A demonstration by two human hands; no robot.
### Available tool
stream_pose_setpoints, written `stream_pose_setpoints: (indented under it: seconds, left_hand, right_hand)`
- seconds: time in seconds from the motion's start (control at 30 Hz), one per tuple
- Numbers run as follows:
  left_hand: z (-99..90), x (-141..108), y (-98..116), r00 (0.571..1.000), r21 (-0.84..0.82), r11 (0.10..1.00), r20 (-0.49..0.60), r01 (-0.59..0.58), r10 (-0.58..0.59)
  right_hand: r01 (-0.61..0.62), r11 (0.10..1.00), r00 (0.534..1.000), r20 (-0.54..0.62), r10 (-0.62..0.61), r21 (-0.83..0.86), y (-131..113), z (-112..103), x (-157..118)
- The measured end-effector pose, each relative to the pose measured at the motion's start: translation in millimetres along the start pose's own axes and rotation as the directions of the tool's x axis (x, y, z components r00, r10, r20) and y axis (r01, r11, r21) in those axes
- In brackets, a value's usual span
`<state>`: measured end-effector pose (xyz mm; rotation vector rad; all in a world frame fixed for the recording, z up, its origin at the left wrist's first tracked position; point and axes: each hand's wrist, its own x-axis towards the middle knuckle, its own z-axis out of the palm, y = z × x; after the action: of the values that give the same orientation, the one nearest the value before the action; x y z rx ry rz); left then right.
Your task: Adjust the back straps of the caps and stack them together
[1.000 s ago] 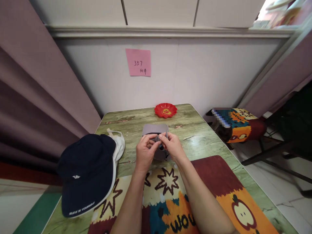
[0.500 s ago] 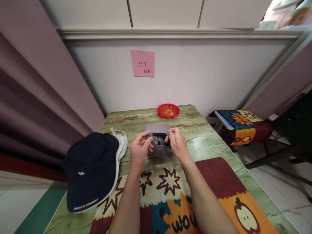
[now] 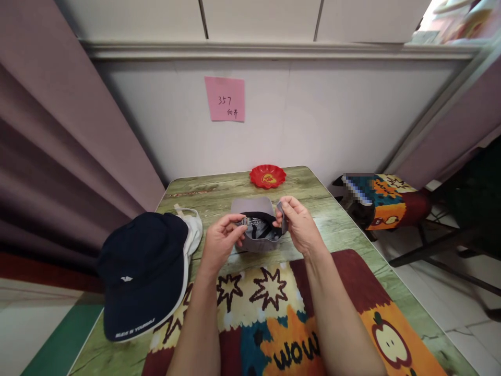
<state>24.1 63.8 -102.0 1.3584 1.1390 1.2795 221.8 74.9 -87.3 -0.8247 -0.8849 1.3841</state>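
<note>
A grey cap lies on the table between my hands, its opening facing up toward me and its brim pointing to the wall. My left hand pinches the buckle end at the left of the cap's opening between thumb and fingers. Raised a little at the right side, my right hand grips the loose end of the cap's grey strap. The two strap ends are apart. Printed lining shows inside the cap.
A navy cap with a white cap behind it is at the left of the table. A red scalloped dish stands near the wall. A patterned mat lies in front. A stool is at the right.
My right hand has moved right and slightly up with the strap end, widening the distance between the hands. My left hand keeps its hold on the left side.
</note>
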Motion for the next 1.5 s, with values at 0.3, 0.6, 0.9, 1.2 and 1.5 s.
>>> stream_pose_setpoints:
  seconds: [0.3,0.6,0.9,1.2,1.5]
  left_hand:
    - [3.8,0.7,-0.6,0.999,-0.053,0.998,-0.037,-0.015,0.013]
    - [13.1,0.5,-0.1,0.998,-0.158,0.987,-0.062,-0.02,0.011]
    - [20.1,3.5,-22.9,0.995,-0.251,0.967,-0.098,-0.052,0.029]
    - [20.0,2.8,-21.5,0.994,-0.234,0.971,-0.107,-0.042,0.017]
    - [19.4,2.5,-23.9,0.995,-0.267,0.963,-0.094,-0.04,0.015]
  right_hand:
    - [-0.018,0.949,0.987,0.145,0.067,-0.316,17.8,23.8,-6.5]
    - [0.004,0.955,0.995,0.092,0.024,-0.297,24.8,22.2,-3.0]
    - [-0.157,0.987,0.986,-0.061,0.156,-0.016,43.8,26.5,4.6]
    - [-0.181,0.983,0.983,-0.04,0.18,-0.035,42.2,32.2,0.2]
    - [-0.199,0.979,0.98,0.0,0.199,-0.038,40.4,30.7,0.2]
